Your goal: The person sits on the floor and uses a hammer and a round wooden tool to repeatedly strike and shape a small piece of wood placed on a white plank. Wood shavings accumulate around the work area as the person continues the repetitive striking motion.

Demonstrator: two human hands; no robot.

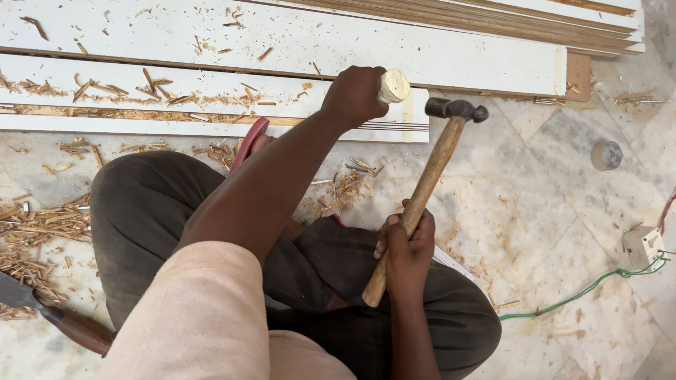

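My left hand (354, 95) is wrapped around a chisel with a pale round wooden handle end (393, 86), held upright on a white laminated board (211, 105) on the floor. My right hand (406, 248) grips the lower part of a hammer's wooden handle (421, 193). The hammer's dark metal head (456, 109) hangs just right of the chisel's top, a small gap apart. The chisel's blade is hidden under my left hand. I squat with dark trousers (148, 204) below my arms.
More white boards (436, 60) are stacked beyond. Wood chips (39, 232) litter the marble floor at left, beside a tool with a brown handle (74, 327). A green wire (577, 292) runs to a white socket box (642, 246); a small grey roll (606, 155) lies at right.
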